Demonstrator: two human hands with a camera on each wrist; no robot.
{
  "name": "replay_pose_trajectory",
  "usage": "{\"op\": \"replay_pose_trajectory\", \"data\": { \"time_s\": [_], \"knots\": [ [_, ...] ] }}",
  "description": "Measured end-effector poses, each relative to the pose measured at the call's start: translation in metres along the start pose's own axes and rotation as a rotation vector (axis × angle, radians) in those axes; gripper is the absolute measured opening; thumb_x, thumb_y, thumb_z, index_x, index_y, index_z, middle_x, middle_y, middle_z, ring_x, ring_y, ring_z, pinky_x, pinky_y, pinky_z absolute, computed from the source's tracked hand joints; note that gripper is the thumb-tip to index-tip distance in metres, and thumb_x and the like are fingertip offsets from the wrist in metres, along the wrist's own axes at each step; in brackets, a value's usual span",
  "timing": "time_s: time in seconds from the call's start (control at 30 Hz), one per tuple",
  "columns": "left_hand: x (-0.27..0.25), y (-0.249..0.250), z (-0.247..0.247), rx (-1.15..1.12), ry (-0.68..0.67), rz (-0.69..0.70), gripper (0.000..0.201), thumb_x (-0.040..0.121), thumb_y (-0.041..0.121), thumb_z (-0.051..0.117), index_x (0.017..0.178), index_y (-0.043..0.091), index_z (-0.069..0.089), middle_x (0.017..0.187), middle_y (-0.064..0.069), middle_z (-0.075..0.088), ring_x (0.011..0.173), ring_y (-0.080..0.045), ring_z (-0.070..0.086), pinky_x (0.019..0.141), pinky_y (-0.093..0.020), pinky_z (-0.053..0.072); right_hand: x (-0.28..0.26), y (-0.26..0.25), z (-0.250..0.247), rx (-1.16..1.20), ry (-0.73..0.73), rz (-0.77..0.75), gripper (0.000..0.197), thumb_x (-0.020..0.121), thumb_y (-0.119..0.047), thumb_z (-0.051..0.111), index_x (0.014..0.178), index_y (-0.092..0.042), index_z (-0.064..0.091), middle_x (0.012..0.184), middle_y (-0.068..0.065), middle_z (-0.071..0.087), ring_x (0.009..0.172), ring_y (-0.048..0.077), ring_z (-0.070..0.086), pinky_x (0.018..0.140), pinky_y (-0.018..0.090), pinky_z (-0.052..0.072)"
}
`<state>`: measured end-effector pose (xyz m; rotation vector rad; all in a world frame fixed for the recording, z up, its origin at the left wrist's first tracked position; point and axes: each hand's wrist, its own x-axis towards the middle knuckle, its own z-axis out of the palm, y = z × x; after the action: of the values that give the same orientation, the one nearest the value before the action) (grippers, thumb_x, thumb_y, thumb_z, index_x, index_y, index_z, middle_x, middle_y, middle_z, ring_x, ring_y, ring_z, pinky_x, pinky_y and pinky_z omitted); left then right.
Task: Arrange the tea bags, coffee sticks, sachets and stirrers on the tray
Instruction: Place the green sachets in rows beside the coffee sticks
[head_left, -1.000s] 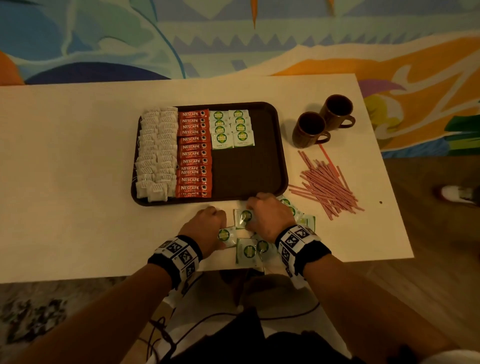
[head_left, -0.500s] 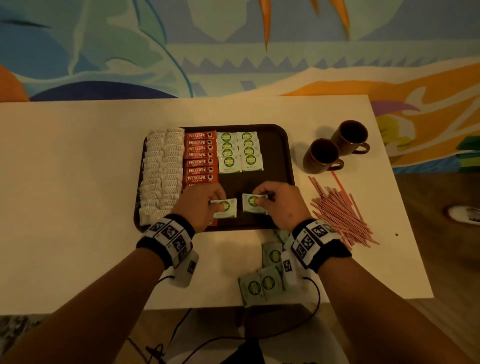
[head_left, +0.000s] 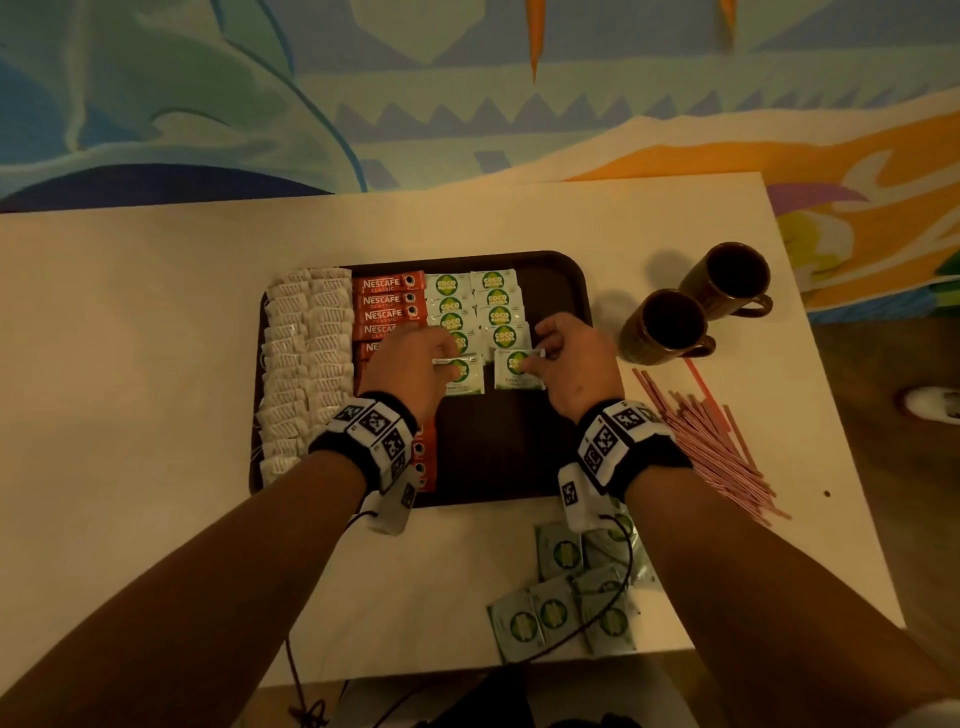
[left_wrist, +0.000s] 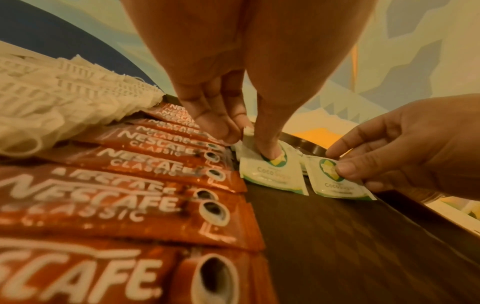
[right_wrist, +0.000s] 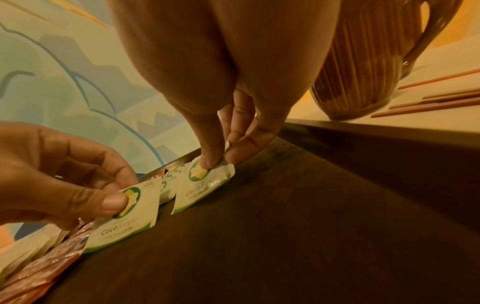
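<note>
A dark brown tray (head_left: 519, 457) holds white tea bags (head_left: 306, 364) at its left, red coffee sticks (head_left: 387, 301) beside them, and two columns of green-and-white sugar sachets (head_left: 498, 299). My left hand (head_left: 415, 364) pinches one sachet (head_left: 465, 376) at the foot of the left column. My right hand (head_left: 571, 364) pinches another sachet (head_left: 517, 371) at the foot of the right column. Both sachets (left_wrist: 272, 170) (right_wrist: 205, 185) touch the tray floor. More sachets (head_left: 566, 597) lie loose on the table near its front edge. Pink stirrers (head_left: 711, 436) lie in a heap right of the tray.
Two brown mugs (head_left: 665, 325) (head_left: 727, 280) stand on the white table (head_left: 130, 364) right of the tray, behind the stirrers. The tray's right half shows bare floor (head_left: 498, 447). A cable (head_left: 582, 629) from the right wrist crosses the loose sachets.
Both hands each picked a sachet from the loose pile at the table's front edge, carried them onto the tray, and moved them up to the foot of the two sachet columns.
</note>
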<state>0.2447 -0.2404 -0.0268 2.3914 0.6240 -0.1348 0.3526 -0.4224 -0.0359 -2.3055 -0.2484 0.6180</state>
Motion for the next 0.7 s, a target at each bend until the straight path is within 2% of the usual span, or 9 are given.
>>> {"op": "replay_pose_trajectory", "data": {
  "time_s": [0.23, 0.37, 0.6, 0.7],
  "knots": [
    [0.009, 0.001, 0.004, 0.009, 0.010, 0.020, 0.018, 0.087, 0.016, 0.077, 0.104, 0.015, 0.072, 0.111, -0.004, 0.056, 0.096, -0.020, 0.055, 0.081, -0.026, 0.042, 0.009, -0.004, 0.008, -0.042, 0.032, -0.024, 0.049, 0.079, -0.018, 0.087, 0.122, -0.016, 0.063, 0.098, 0.000, 0.064, 0.090, 0.019, 0.064, 0.085, 0.044, 0.058],
    [0.009, 0.002, 0.005, 0.007, 0.010, 0.006, 0.018, 0.086, 0.016, 0.078, 0.103, 0.015, 0.072, 0.112, -0.006, 0.057, 0.097, -0.022, 0.057, 0.084, -0.030, 0.048, 0.010, -0.004, 0.009, -0.065, 0.043, -0.042, 0.054, 0.079, -0.017, 0.088, 0.125, -0.014, 0.062, 0.103, 0.003, 0.064, 0.094, 0.022, 0.063, 0.087, 0.044, 0.057],
    [0.010, 0.002, 0.004, 0.007, 0.018, -0.005, 0.019, 0.087, 0.013, 0.077, 0.105, 0.012, 0.070, 0.114, -0.006, 0.057, 0.094, -0.022, 0.060, 0.079, -0.029, 0.048, 0.011, -0.002, 0.014, -0.070, 0.062, -0.032, 0.054, 0.077, -0.021, 0.089, 0.124, -0.013, 0.062, 0.106, 0.004, 0.062, 0.095, 0.023, 0.063, 0.088, 0.044, 0.057],
    [0.011, 0.002, 0.005, -0.001, 0.021, -0.017, 0.022, 0.086, 0.013, 0.077, 0.106, 0.011, 0.069, 0.115, -0.006, 0.056, 0.096, -0.023, 0.059, 0.082, -0.032, 0.050, 0.011, -0.002, 0.015, -0.082, 0.068, -0.034, 0.054, 0.078, -0.023, 0.088, 0.124, -0.013, 0.062, 0.108, 0.004, 0.062, 0.096, 0.023, 0.063, 0.089, 0.044, 0.057]
  ]
}}
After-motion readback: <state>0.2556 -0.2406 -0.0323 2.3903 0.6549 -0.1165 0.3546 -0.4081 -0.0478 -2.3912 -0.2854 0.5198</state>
